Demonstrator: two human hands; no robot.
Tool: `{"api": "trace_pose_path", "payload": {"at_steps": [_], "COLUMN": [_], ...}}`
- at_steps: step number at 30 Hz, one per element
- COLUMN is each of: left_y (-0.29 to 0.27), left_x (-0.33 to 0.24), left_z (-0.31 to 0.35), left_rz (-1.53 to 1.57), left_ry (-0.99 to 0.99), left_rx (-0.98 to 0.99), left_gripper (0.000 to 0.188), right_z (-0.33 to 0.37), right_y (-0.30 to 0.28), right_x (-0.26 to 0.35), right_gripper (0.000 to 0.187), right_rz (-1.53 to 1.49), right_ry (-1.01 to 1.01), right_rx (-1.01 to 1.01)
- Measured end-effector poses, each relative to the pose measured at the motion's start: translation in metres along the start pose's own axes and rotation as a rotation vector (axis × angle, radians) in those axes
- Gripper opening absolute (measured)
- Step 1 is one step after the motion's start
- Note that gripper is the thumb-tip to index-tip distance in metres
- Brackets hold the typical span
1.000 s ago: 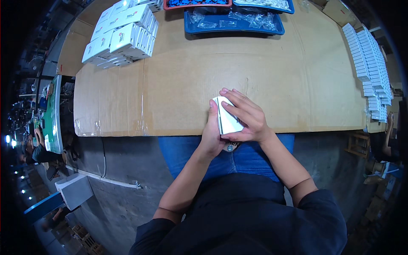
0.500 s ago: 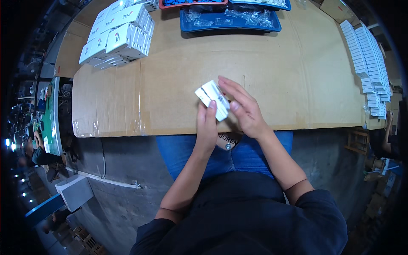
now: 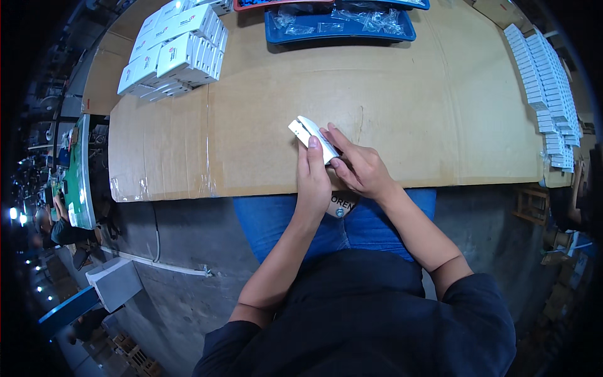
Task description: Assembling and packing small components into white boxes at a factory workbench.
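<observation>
Over the near part of the cardboard-covered table I hold a small white box (image 3: pixel 308 135), tilted, with a dark gap along its upper end where a flap stands away. My left hand (image 3: pixel 314 179) is closed round its left side, the thumb lying on the white face. My right hand (image 3: pixel 364 166) is closed at the box's right side, fingers along the upper edge and thumb near the lower corner. What is inside the box cannot be seen.
Stacked white boxes (image 3: pixel 169 56) stand at the far left. A blue tray (image 3: pixel 339 36) with clear plastic bags sits at the far edge, beside a red tray (image 3: pixel 282 4) of blue pieces. Tall rows of small white boxes (image 3: pixel 546 94) line the right side.
The box has turned so its broad face shows less and its side more. My right hand has closed in on it, its fingers now against the edge.
</observation>
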State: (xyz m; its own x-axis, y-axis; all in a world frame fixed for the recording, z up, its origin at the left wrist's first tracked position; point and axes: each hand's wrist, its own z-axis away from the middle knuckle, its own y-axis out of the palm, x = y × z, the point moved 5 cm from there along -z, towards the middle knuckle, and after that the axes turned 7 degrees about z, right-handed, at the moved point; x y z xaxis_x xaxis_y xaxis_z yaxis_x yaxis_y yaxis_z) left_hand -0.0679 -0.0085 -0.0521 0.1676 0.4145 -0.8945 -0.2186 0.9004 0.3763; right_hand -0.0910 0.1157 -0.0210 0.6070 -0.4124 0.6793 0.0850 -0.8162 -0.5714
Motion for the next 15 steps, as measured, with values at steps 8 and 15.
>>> {"api": "trace_pose_path", "payload": {"at_steps": [8,15], "left_y": [0.0,-0.005], "left_x": [0.001,0.006], "left_z": [0.001,-0.002], "left_rz": [-0.024,0.011], "left_ry": [0.009,0.018], "left_rx": [-0.056,-0.142], "left_gripper": [0.053,0.051], "right_z": [0.01,0.009], "right_y": [0.01,0.018], "right_x": [0.003,0.005], "right_gripper": [0.047,0.042], "right_rz": [0.111,0.143], "right_ry": [-0.111,-0.106], "right_rx": [-0.095,-0.097]}}
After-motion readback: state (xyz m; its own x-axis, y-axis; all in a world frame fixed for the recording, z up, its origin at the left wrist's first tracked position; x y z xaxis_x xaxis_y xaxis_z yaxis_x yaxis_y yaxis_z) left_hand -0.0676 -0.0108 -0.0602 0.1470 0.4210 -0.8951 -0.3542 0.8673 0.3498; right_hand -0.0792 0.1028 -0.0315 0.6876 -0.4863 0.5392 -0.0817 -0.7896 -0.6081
